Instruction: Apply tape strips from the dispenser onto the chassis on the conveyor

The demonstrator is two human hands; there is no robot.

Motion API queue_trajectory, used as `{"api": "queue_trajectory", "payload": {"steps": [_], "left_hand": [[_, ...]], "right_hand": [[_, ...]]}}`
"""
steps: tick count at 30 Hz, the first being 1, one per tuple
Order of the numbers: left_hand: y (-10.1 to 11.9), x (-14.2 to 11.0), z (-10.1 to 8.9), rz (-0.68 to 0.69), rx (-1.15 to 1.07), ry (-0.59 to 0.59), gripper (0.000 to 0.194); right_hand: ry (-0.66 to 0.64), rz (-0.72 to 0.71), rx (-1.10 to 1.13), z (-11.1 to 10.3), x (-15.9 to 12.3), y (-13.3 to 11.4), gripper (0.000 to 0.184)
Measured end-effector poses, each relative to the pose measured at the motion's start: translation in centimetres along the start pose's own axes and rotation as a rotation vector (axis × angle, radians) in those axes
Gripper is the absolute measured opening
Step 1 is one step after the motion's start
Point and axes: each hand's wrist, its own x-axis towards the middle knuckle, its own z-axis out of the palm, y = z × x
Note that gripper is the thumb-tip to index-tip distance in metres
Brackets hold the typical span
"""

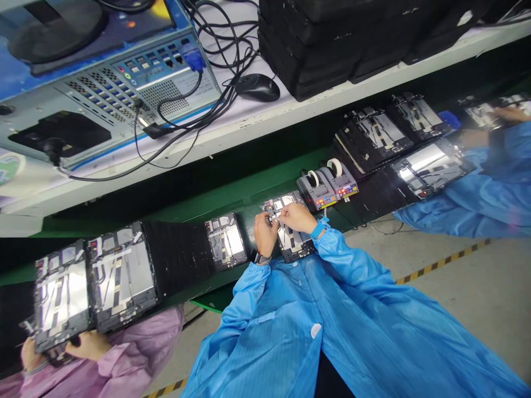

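An opened tablet [295, 244] with its back cover off lies on the green conveyor belt [249, 194] in front of me. My left hand [264, 232], with a dark watch on the wrist, is curled at the tablet's upper left corner, fingers pinched on a small part I cannot make out. My right hand [296, 216], with a blue wrist strap, rests on the tablet's upper edge with fingers bent and pressed toward the left hand. A second open tablet [226, 241] lies just left of my hands.
Two tape dispensers [327, 185] stand right of my hands. A black mat [178, 255] and more open tablets [118, 276] lie left, where a person in a pink sleeve [124, 359] holds one. Another worker's blue sleeve [485, 188] is at right. A computer case [124, 83], cables and a mouse [258, 87] sit on the shelf above.
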Motion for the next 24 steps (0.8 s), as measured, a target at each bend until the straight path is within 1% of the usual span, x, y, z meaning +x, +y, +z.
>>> {"api": "queue_trajectory", "payload": {"steps": [3, 8, 11, 14, 17, 19, 20, 22, 24], "left_hand": [[0.7, 0.3, -0.2, -0.037, 0.075, -0.019, 0.028], [2.0, 1.0, -0.8, -0.098, 0.15, -0.084, 0.033], [2.3, 1.1, -0.6, -0.114, 0.163, -0.097, 0.036], [1.8, 0.9, -0.1, -0.098, 0.137, -0.054, 0.039], [0.4, 0.5, 0.1, -0.072, 0.025, -0.045, 0.033], [-0.5, -0.1, -0.3, -0.059, -0.063, -0.054, 0.027], [-0.8, -0.5, -0.6, -0.05, -0.09, -0.036, 0.025], [-1.1, -1.6, -1.4, -0.012, -0.091, 0.047, 0.02], [-0.6, -3.1, -2.0, 0.085, -0.055, 0.102, 0.017]], "right_hand": [[0.017, 0.008, 0.015, 0.2, -0.3, -0.3, 0.019], [0.045, 0.027, 0.017, 0.6, -0.4, -0.7, 0.02], [0.041, 0.052, -0.005, 0.4, -0.3, -0.2, 0.019], [0.036, 0.097, -0.048, 0.0, 0.2, 1.4, 0.019], [0.014, 0.14, -0.082, -0.3, 0.8, 3.3, 0.019], [0.01, 0.141, -0.102, -0.3, 1.2, 4.1, 0.019], [0.012, 0.137, -0.111, -0.3, 1.4, 4.4, 0.019], [0.01, 0.136, -0.125, -0.1, 1.7, 4.7, 0.018], [0.007, 0.142, -0.134, 0.1, 1.9, 4.9, 0.018]]}}
